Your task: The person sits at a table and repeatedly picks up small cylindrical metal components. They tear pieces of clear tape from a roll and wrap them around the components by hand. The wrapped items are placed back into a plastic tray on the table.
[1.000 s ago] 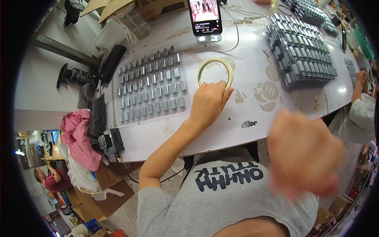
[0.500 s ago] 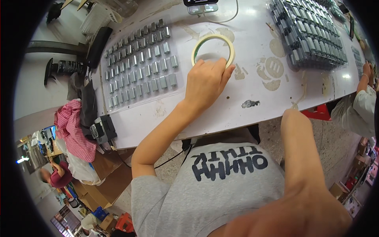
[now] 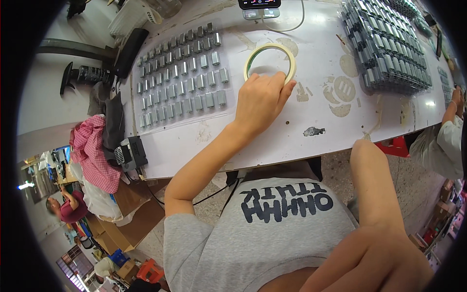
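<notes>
My left hand (image 3: 260, 100) is closed on the near rim of a pale yellow roll of tape (image 3: 292, 58) at the middle of the white table (image 3: 219, 146). To its left lies a clear plastic tray (image 3: 228, 109) holding several rows of small shiny metal pieces (image 3: 182, 87). My right hand (image 3: 369, 258) is raised off the table, large and close at the lower right. Its fingers run past the lower edge, so what they do or hold is hidden.
Stacked trays of metal pieces (image 3: 389, 53) stand at the far right. A phone (image 3: 260, 4) and cable lie at the back. A black device (image 3: 130, 152) and pink checked cloth (image 3: 95, 151) hang at the left edge. Another person's hand (image 3: 455, 97) shows at far right.
The whole view has shifted slightly, with the table appearing further right. My left hand stays on the tape roll. My right hand has shifted a little near the lower edge, its fingers more bent.
</notes>
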Motion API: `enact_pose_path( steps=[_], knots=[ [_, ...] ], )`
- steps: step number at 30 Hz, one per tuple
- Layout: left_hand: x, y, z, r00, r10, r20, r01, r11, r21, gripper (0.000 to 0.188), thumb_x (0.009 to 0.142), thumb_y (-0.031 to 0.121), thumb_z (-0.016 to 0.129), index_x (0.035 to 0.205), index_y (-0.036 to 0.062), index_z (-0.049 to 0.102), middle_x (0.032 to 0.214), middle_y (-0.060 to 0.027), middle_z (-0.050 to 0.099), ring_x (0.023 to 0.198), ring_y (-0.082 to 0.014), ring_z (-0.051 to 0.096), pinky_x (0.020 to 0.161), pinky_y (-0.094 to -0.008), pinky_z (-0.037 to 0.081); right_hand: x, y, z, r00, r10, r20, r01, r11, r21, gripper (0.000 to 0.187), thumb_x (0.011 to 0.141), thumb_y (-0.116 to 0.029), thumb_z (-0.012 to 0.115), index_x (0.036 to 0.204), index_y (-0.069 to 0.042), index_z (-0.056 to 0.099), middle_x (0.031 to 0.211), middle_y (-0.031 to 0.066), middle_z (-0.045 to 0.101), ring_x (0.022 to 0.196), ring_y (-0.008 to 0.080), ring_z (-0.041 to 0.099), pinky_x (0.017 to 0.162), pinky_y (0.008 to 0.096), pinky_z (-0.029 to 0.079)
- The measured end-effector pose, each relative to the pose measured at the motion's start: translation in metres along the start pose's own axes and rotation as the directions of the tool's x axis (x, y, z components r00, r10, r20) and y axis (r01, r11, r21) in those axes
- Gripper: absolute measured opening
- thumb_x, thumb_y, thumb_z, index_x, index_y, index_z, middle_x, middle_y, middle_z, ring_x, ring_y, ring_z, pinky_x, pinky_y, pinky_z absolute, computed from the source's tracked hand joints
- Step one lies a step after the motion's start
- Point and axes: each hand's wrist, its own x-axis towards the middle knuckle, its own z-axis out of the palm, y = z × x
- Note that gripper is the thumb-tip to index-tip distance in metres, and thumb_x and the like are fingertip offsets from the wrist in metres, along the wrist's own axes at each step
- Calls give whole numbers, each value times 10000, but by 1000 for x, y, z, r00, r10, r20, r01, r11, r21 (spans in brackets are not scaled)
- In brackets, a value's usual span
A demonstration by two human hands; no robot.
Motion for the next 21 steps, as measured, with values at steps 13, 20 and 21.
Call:
enact_pose_path(
  steps=[13,20,21],
  knots=[
    [2,-2,2,1000,-4,-1,4,1000,8,239,896,209,492,727,40,487,532,-106,465,514,-284,458,570,-373,371,4,0,3,1000,-24,15,24,1000,20,183,823,-86,453,643,-60,480,679,44,511,558,108,445,488,214,323],
    [-3,-5,1,999,-27,-31,28,1000,14,250,881,211,517,696,48,473,527,-103,456,509,-278,451,561,-370,366,8,7,1,999,-35,33,33,999,43,180,813,-80,460,635,-64,471,682,41,499,565,103,436,493,210,318],
    [-1,-3,1,999,-12,-44,13,1000,7,252,878,211,520,691,49,470,526,-102,456,507,-276,449,559,-369,365,8,7,3,999,-42,34,40,998,41,179,812,-80,461,633,-65,470,682,40,498,566,102,435,494,209,318]
  ],
)
